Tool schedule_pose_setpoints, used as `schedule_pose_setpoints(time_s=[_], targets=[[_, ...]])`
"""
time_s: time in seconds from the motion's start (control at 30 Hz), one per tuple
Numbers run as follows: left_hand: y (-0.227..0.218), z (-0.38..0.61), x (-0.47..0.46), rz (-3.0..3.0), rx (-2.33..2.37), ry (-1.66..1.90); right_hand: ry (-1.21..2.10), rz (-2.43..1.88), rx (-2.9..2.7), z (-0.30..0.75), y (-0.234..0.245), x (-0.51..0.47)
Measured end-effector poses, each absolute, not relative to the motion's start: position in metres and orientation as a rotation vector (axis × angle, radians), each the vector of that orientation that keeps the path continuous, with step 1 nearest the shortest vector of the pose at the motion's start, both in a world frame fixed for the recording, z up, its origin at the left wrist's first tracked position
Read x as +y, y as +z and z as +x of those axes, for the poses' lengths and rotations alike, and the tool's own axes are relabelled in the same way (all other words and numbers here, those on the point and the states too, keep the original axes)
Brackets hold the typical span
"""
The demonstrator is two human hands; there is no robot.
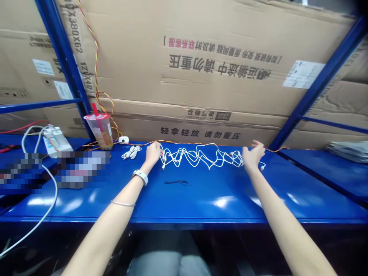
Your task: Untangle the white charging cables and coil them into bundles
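A tangle of white cables (201, 156) lies stretched across the far part of the blue shelf top (201, 199). My left hand (153, 152) rests at the left end of the tangle, fingers curled around the cable there. My right hand (253, 155) is at the right end, fingers partly spread and touching the cable loops. A white watch sits on my left wrist, with a thin bracelet further down the arm. A small bundled white cable (131, 152) lies just left of my left hand. A short black tie (176, 182) lies nearer me, between my arms.
A plastic drink cup with a red straw (100, 131) stands at the back left beside a blue upright (64, 57). A white power unit (56, 141) and a thick white cord (48, 207) lie at left. Large cardboard boxes (207, 69) wall the back.
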State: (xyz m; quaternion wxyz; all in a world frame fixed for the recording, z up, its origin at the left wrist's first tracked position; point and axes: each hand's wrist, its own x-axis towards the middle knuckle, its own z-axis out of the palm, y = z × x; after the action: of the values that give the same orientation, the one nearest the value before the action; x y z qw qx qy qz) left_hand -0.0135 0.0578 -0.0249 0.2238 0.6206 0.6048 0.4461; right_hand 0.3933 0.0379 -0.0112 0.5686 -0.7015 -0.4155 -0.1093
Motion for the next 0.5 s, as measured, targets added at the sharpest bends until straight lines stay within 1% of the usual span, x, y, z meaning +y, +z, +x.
schedule_pose_setpoints(time_s=[0.17, 0.4, 0.43, 0.5], targets=[[-0.026, -0.015, 0.062, 1.754, 1.831, 1.186, -0.226, -1.568, -1.036, 0.370, -0.007, 0.040], [0.002, -0.061, 0.060, 1.960, 2.129, 1.120, -0.206, -1.362, -1.122, 0.327, 0.008, 0.031], [0.004, -0.071, 0.058, 1.940, 2.192, 1.085, -0.205, -1.334, -1.126, 0.322, 0.012, 0.030], [0.004, -0.087, 0.055, 1.915, 2.423, 0.826, -0.196, -1.281, -1.127, 0.310, 0.019, 0.027]])
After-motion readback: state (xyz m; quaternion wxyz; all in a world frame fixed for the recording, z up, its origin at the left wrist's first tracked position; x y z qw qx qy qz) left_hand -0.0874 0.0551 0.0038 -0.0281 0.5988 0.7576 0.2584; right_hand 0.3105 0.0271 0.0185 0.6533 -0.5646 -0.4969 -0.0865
